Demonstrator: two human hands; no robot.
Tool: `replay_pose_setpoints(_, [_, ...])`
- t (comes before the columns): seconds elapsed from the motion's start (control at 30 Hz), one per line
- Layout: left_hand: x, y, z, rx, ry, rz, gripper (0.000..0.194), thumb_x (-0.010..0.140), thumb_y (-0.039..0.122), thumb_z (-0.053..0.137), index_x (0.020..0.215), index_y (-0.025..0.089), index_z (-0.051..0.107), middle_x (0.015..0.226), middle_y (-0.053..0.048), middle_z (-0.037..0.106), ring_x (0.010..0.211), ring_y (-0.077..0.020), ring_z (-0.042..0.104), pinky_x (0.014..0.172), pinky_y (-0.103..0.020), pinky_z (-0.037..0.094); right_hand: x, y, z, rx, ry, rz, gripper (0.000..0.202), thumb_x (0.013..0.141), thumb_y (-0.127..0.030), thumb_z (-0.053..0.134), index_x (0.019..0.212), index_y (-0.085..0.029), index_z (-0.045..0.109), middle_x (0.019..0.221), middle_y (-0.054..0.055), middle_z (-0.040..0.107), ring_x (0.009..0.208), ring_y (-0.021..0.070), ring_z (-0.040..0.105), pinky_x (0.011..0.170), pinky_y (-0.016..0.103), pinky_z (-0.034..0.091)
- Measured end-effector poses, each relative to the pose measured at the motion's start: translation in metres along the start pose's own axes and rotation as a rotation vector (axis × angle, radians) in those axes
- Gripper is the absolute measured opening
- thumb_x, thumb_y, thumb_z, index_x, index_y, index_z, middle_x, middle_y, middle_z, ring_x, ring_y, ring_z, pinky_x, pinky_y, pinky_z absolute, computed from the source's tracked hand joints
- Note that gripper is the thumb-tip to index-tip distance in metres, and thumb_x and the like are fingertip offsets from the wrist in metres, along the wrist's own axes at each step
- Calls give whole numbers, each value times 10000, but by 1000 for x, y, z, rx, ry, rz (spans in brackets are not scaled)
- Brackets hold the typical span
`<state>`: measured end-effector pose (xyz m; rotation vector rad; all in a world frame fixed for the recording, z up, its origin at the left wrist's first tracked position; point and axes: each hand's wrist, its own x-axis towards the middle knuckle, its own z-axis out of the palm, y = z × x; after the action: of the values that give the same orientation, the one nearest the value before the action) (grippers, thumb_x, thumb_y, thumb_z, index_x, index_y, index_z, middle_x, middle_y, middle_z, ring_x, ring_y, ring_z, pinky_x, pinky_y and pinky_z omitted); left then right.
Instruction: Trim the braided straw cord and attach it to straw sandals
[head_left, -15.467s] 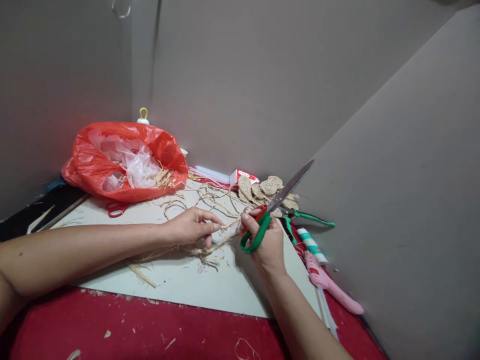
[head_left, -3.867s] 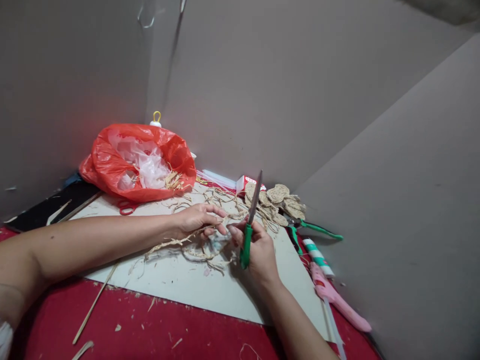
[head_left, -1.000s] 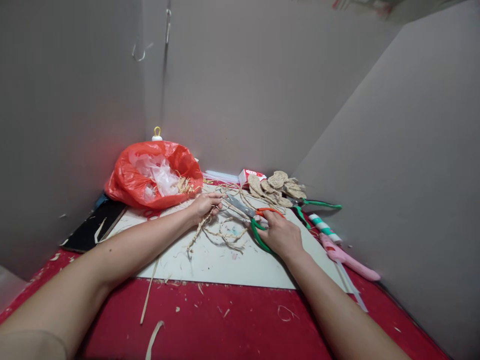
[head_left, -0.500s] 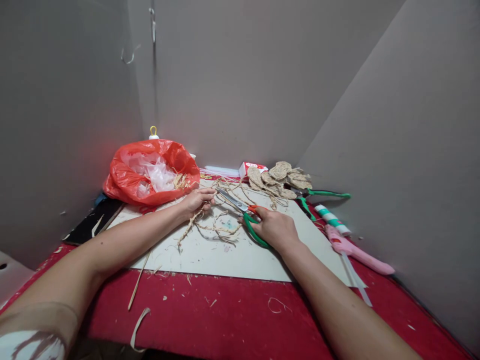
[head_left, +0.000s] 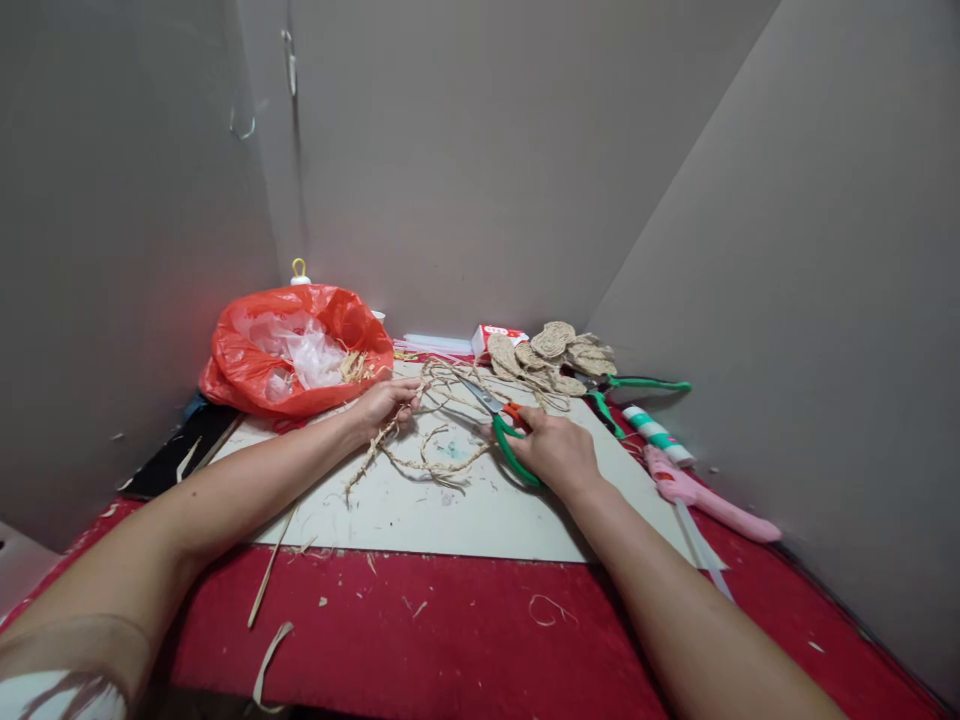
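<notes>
Braided straw cord (head_left: 362, 470) is pinched between the fingers of my left hand (head_left: 382, 408), and part of it hangs down onto the white board (head_left: 480, 530). My right hand (head_left: 559, 450) is wrapped round the handles of the scissors (head_left: 514, 452), one green and one orange. Their blades point up and left, toward the cord near my left hand. Loops of the same cord lie on the board between my hands and behind the blades.
An orange-red plastic bag (head_left: 225, 365) with straw stands back left. Woven straw pieces (head_left: 555, 340) and a red-white box (head_left: 495, 335) lie at the back. To the right are green-handled pliers (head_left: 649, 383), a striped roll (head_left: 658, 436) and a pink glue gun (head_left: 712, 500).
The scissors have drawn back to the right, away from my left hand. My left hand stays closed on the cord. The whole view has shifted slightly.
</notes>
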<state>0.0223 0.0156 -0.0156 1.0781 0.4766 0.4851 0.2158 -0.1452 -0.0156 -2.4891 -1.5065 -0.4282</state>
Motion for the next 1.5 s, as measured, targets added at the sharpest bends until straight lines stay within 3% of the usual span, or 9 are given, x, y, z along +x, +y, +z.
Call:
replay_pose_setpoints(0.33, [5, -1, -8, 14, 24, 25, 201, 736, 75, 522, 927, 136, 529, 589, 27, 522, 335, -35, 354, 347, -144, 242, 0, 1, 3, 16, -54, -163, 440, 800, -549, 441, 1048, -231, 617, 786, 66, 704, 736, 248, 649, 587, 296, 365])
replay_pose_setpoints(0.47, [4, -1, -6, 29, 35, 26, 242, 731, 76, 524, 965, 134, 537, 592, 23, 531, 347, -40, 371, 354, -145, 253, 0, -1, -1, 29, -83, -141, 461, 792, -572, 443, 1067, -236, 598, 844, 67, 707, 768, 262, 652, 587, 305, 372])
replay_pose_setpoints(0.73, [1, -1, 0, 79, -6, 13, 194, 710, 54, 513, 888, 100, 576, 580, 3, 551, 336, -39, 360, 350, -161, 242, -1, -5, 1, 16, 16, -190, 489, 765, -613, 493, 1059, -247, 628, 842, 65, 707, 773, 249, 648, 616, 301, 387])
replay_pose_setpoints(1.5, [0, -2, 5, 90, 123, 55, 226, 690, 29, 511, 904, 84, 561, 520, 4, 555, 330, -39, 365, 340, -142, 235, 1, -5, -5, -81, -124, -144, 491, 796, -604, 421, 1015, -244, 672, 802, 93, 719, 753, 260, 656, 564, 295, 350])
